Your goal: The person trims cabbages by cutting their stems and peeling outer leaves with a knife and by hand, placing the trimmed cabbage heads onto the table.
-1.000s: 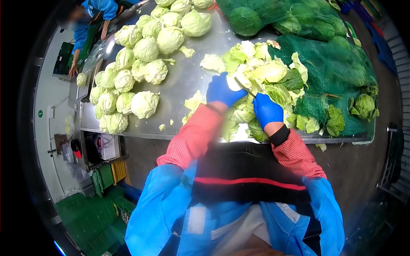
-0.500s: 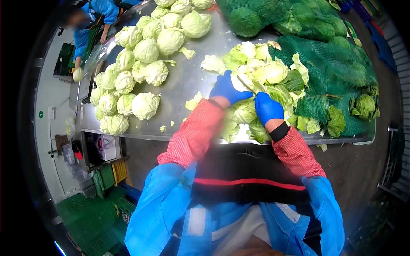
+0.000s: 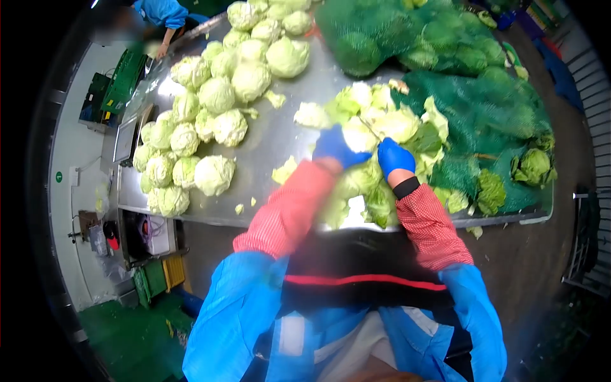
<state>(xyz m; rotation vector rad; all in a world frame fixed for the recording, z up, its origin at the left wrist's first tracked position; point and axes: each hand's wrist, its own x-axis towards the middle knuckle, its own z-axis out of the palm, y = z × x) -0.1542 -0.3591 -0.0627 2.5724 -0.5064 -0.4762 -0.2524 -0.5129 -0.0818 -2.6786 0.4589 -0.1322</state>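
Note:
My left hand (image 3: 339, 148), in a blue glove, lies against the left side of a pale trimmed cabbage (image 3: 358, 136), its thumb stretched to the right along the near side. Closed around the handle of a knife is my right hand (image 3: 394, 157), also blue-gloved. The thin knife blade (image 3: 369, 127) points up and left across the cabbage. Loose cabbage leaves (image 3: 364, 181) lie below and around both hands. The fingertips of my left hand are partly hidden and a little blurred.
Several pale cabbages (image 3: 216, 95) are heaped on the left of the metal table (image 3: 273, 130). Green net sacks (image 3: 471, 102) of cabbages lie at the right. A leafy green cabbage (image 3: 533, 167) sits near the right edge. Another person's hand (image 3: 163, 49) shows at the far left.
The view has shifted slightly. Both my hands stay near the same cabbage, with the knife still across it. The other person's hand at the far left no longer holds a cabbage out low beside the table.

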